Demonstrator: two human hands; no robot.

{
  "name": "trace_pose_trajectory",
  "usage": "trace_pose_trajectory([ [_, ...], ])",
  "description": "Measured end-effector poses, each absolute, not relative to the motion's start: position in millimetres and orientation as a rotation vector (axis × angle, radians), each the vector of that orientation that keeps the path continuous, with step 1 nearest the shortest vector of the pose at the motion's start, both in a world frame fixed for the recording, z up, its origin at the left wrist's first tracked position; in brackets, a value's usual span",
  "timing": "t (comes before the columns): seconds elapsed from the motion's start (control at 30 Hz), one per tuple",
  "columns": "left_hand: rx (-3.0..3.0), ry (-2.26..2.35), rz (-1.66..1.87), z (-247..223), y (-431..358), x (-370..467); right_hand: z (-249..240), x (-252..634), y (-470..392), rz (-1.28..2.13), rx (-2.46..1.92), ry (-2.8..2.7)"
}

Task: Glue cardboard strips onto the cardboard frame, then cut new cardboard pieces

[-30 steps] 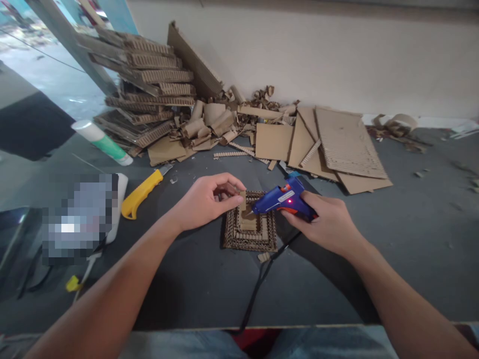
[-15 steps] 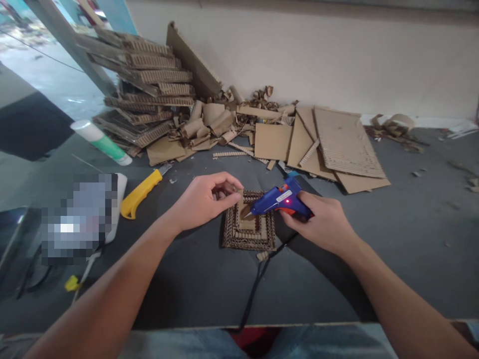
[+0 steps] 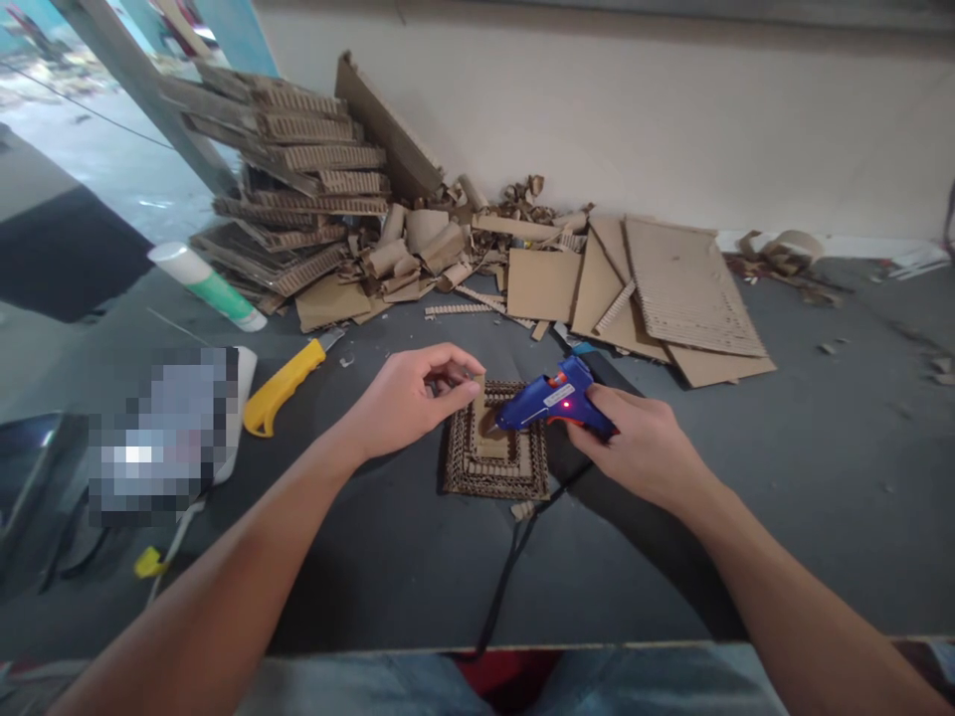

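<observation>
A square cardboard piece (image 3: 496, 482) with stepped, corrugated layers lies on the dark table in front of me. My left hand (image 3: 422, 398) pinches the upper end of a thin cardboard strip (image 3: 479, 406) at the piece's upper left part. From the right, my right hand (image 3: 642, 438) grips a blue hot glue gun (image 3: 548, 398) with a glowing red light. The gun's nozzle points down and left, over the middle of the layered piece, close to the strip. Whether the tip touches the cardboard, I cannot tell.
A yellow cutter (image 3: 284, 388), a blurred device (image 3: 160, 433) and a white-green tube (image 3: 209, 286) lie to the left. Behind are stacked corrugated pieces (image 3: 320, 157), scraps and flat cardboard sheets (image 3: 693, 288). The gun's black cable (image 3: 501, 587) runs to the front edge.
The glue gun and my right hand have shifted slightly left. My left hand stays at the strip, and the view has moved a little.
</observation>
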State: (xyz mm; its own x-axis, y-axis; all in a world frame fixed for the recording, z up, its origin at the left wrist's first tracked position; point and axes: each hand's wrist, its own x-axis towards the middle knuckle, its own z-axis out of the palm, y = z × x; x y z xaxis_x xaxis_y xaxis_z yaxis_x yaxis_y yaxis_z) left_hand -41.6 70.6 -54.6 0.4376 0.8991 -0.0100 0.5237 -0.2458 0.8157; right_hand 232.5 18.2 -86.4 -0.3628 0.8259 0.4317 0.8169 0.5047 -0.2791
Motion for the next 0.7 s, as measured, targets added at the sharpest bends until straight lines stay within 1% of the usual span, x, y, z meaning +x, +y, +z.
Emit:
trace_pose_trajectory([
  [0.53, 1.932, 1.221, 0.580, -53.8, 70.4, -40.8, -89.4, 234.4, 21.0, 0.029, -1.343, -2.211],
  [0.7, 1.926, 1.221, 0.564, -52.4, 70.3, -40.3, -88.5, 232.3, 21.0, -0.043, -1.353, -2.172],
])
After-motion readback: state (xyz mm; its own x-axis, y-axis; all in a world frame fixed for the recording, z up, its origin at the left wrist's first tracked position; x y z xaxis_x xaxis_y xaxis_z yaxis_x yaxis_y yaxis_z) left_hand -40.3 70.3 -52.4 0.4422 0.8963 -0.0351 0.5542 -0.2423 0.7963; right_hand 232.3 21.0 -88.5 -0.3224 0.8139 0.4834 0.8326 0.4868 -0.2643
